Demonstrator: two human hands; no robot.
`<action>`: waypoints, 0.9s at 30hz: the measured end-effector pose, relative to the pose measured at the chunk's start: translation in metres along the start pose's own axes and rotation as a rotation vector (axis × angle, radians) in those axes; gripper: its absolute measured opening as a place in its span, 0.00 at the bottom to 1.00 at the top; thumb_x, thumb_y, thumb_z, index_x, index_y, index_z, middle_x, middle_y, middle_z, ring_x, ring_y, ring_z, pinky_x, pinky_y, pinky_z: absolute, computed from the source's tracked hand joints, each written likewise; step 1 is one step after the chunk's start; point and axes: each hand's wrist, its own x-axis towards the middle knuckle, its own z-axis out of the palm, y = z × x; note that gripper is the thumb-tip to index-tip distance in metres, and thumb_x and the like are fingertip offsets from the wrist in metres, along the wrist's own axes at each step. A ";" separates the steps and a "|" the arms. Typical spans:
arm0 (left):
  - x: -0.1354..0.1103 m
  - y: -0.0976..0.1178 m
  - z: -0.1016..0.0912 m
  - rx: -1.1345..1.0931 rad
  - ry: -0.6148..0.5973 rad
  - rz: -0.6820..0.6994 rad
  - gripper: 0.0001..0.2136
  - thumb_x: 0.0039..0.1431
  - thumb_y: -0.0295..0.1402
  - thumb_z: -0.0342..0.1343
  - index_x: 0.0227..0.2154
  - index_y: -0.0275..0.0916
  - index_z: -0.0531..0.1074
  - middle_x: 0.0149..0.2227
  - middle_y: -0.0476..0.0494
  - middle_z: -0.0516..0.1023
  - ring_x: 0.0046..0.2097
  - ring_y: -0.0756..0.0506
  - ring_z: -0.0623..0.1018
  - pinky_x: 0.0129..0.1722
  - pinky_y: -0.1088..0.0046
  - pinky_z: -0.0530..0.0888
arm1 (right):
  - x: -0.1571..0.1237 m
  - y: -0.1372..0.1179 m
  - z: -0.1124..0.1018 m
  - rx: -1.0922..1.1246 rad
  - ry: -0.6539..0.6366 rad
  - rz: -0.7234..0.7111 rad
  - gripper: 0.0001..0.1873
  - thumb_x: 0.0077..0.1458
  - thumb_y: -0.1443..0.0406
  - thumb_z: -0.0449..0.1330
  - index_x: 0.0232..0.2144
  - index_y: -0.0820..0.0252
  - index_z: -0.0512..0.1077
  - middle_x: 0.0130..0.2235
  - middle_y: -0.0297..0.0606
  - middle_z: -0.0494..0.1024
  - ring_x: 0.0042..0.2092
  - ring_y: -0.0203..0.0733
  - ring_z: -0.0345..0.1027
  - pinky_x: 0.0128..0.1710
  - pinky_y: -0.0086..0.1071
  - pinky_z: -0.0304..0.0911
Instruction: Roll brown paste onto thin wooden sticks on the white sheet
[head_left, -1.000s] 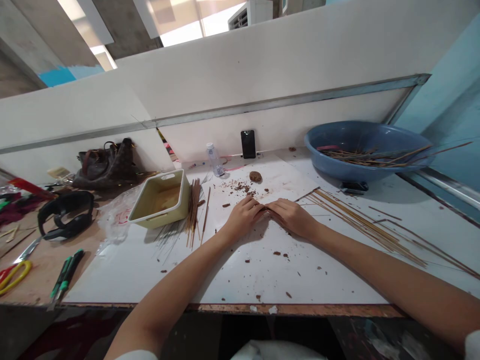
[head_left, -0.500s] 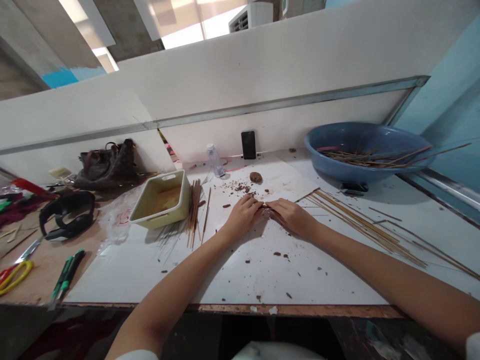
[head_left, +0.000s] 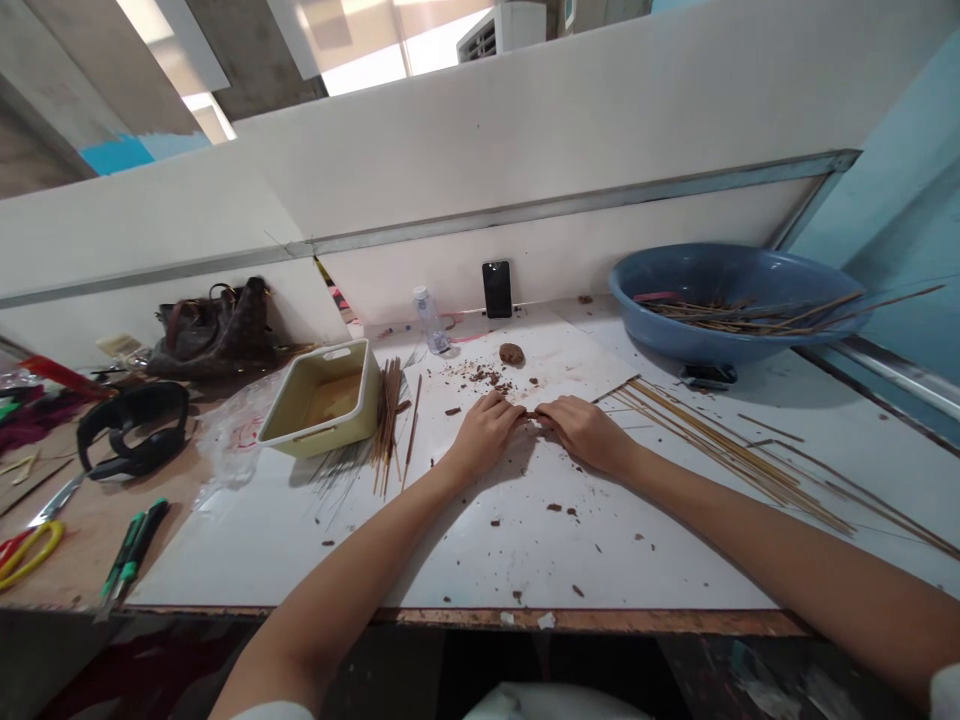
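The left hand [head_left: 486,432] and right hand [head_left: 585,430], close together, have fingers closed on a thin brown stick [head_left: 531,414] at the counter [head_left: 90,540]. It looks light, perhaps crumbly; light fingertip holds either side should suit.

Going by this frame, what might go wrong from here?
The thin brown strip between the left hand and right hand might break or crumble; brown crumbs already litter the white sheet.

The green-black tools lie at the table's front edge, so a knock could tip them off.

The phone stands upright by the panel and could topple if bumped.
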 end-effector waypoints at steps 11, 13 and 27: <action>-0.002 0.000 0.001 0.003 0.084 -0.042 0.08 0.76 0.29 0.55 0.48 0.44 0.79 0.42 0.40 0.84 0.53 0.35 0.80 0.52 0.47 0.82 | 0.000 0.000 -0.001 -0.029 0.036 0.003 0.12 0.78 0.66 0.51 0.52 0.59 0.75 0.42 0.49 0.84 0.41 0.54 0.78 0.42 0.47 0.75; -0.002 0.000 0.001 0.005 0.088 -0.047 0.08 0.76 0.29 0.55 0.48 0.44 0.79 0.42 0.40 0.84 0.53 0.35 0.80 0.51 0.48 0.82 | 0.000 0.001 -0.001 -0.025 0.036 0.008 0.13 0.78 0.67 0.51 0.52 0.59 0.75 0.43 0.49 0.84 0.42 0.54 0.78 0.43 0.48 0.75; -0.001 0.001 -0.001 0.019 0.128 -0.046 0.07 0.78 0.28 0.54 0.46 0.43 0.78 0.42 0.41 0.83 0.53 0.35 0.78 0.52 0.49 0.81 | -0.001 0.001 0.000 -0.032 0.035 0.024 0.12 0.77 0.69 0.51 0.53 0.59 0.73 0.43 0.48 0.84 0.41 0.54 0.78 0.41 0.46 0.74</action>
